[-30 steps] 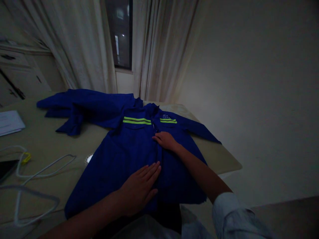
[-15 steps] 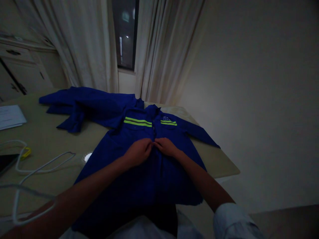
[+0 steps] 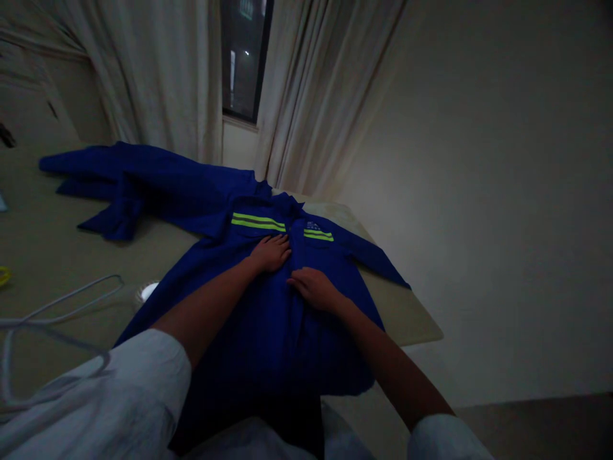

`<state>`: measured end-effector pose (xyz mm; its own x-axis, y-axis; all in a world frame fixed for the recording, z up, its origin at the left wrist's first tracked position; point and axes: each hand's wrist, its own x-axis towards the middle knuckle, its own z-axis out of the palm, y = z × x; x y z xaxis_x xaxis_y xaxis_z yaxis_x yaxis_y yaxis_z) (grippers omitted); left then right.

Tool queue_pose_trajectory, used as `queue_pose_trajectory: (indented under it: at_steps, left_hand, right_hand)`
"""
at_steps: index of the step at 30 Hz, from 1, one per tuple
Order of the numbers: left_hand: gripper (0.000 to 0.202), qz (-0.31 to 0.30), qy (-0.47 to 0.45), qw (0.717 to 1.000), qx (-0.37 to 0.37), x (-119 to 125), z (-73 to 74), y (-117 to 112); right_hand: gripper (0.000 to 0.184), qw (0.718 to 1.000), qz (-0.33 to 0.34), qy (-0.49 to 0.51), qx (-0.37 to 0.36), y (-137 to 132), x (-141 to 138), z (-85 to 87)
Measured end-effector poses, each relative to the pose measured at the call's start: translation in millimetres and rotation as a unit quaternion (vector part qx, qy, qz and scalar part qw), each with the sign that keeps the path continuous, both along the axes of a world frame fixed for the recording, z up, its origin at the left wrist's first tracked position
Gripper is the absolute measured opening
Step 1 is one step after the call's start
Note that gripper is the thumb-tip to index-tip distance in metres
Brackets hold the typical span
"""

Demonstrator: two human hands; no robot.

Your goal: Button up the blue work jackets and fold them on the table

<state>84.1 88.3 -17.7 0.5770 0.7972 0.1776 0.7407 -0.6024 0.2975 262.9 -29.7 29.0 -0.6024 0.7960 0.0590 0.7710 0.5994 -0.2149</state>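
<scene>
A dark blue work jacket with yellow-green reflective stripes lies front-up on a beige table. My left hand rests flat on the jacket's chest just below the left stripe, fingers stretched toward the front closure. My right hand lies on the jacket a little lower, at the front closure, fingers lightly curled with their tips on the cloth. Neither hand lifts any fabric. One sleeve spreads far to the left, the other runs off to the right.
White clothes hangers lie on the table at the left. A small yellow item sits at the left edge. Cream curtains and a dark window stand behind the table. The table's right corner ends near a bare wall.
My left hand went from low on the jacket to the closure beside my right hand, then up to the chest stripe. The right hand stayed near the closure. The view shifted right.
</scene>
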Motion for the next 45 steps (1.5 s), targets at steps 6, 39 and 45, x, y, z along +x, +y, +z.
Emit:
queue_pose_trajectory:
  at_steps: [6,39,45]
  left_hand:
    - [0.046,0.013,-0.015,0.998,0.063,-8,0.4,-16]
    - [0.060,-0.204,-0.004,0.977,0.063,-49,-2.2,-189]
    - [0.059,-0.200,0.025,0.978,0.046,-48,2.9,-192]
  right_hand:
    - [0.039,0.981,-0.061,0.181,-0.041,-7,4,-24.0]
    - [0.037,0.982,-0.170,-0.060,0.055,30,-16,-11.3]
    - [0.034,0.984,-0.121,-0.108,0.075,73,-25,4.0]
